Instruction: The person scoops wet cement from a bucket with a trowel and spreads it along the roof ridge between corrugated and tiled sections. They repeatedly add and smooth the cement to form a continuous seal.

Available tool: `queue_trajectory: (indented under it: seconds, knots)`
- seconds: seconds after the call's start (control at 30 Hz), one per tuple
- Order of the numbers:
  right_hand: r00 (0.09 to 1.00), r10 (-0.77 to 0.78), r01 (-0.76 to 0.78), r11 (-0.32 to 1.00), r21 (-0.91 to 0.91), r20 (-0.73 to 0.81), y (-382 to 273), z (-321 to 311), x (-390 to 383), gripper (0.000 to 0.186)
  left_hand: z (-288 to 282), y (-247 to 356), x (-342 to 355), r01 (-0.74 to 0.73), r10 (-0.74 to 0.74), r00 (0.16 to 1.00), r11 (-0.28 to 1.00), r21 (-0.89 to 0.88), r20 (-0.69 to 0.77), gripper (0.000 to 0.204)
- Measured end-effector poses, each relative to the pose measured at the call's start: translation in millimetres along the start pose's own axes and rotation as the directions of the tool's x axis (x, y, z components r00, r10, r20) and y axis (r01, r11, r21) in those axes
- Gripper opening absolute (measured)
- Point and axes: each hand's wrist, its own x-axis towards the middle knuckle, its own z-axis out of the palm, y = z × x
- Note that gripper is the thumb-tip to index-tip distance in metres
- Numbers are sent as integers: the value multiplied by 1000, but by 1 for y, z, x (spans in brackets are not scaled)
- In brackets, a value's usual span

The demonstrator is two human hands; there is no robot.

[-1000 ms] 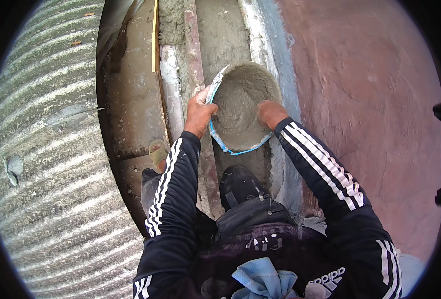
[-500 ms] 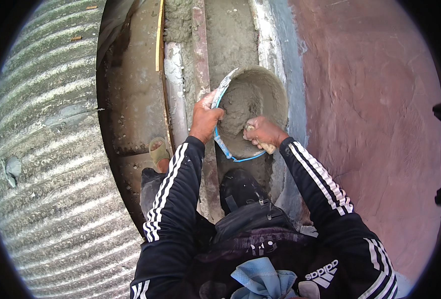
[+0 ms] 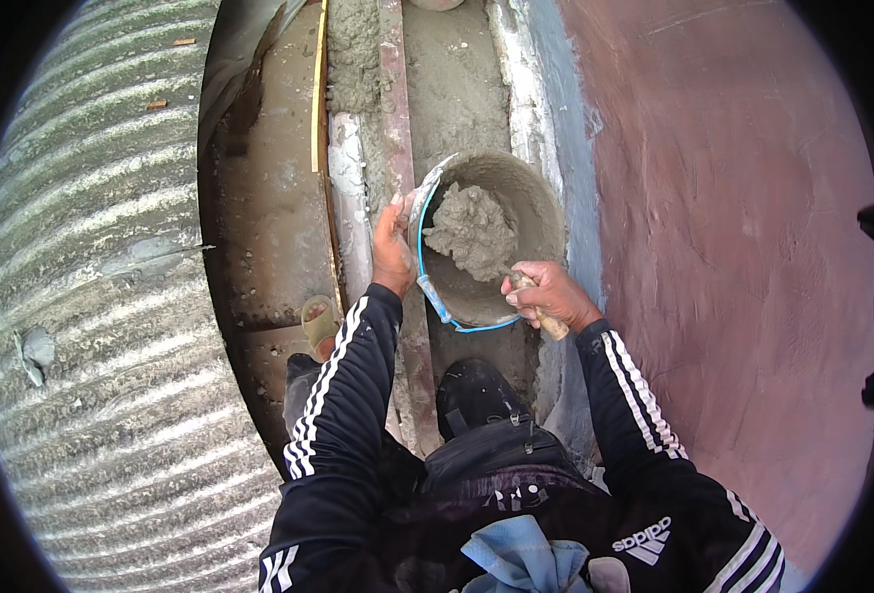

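Remote feed's got me one round, mortar-crusted bucket (image 3: 541,212) over one gritty grey cement strip (image 3: 457,79); my right hand (image 3: 548,293) has its fingers wrapped round one smooth wooden handle (image 3: 554,326) at the bucket's near-right edge; my left hand (image 3: 393,254) touches its left rim, can't tell if those fingers grip; one lumpy mortar heap (image 3: 475,232) inside; one ridged roof sheet (image 3: 111,296) well left of the bucket.

Mortar (image 3: 472,232) hides the head of the tool (image 3: 554,325); the top edge crops a rounded object (image 3: 437,3).
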Motion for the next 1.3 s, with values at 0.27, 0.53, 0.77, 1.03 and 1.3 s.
queue_trajectory:
  seconds: [0.27, 0.53, 0.77, 1.03, 1.3]
  knots:
    - [994, -61, 60, 998, -17, -92, -65, 4, 1, 14, 17, 8, -12, -106, 100, 994, 985, 137, 51, 62]
    - [978, -189, 174, 973, -152, -90, -210, 23, 167, 12, 23, 14, -17, -236, 210, 972, 868, 436, 108, 56]
    - [844, -457, 264, -104, -959, 281, -283, 58, 292, 27, 34, 13, -23, -282, 319, 947, 764, 580, 41, 43]
    - [957, -233, 106, 838, -535, -175, -230, 23, 51, 26, 25, 29, 10, -306, 519, 853, 419, 855, 51, 32]
    - [965, 154, -255, 347, -902, -213, -138, -2, 16, 39, 45, 37, 111, -495, 495, 631, -334, 802, 597, 51]
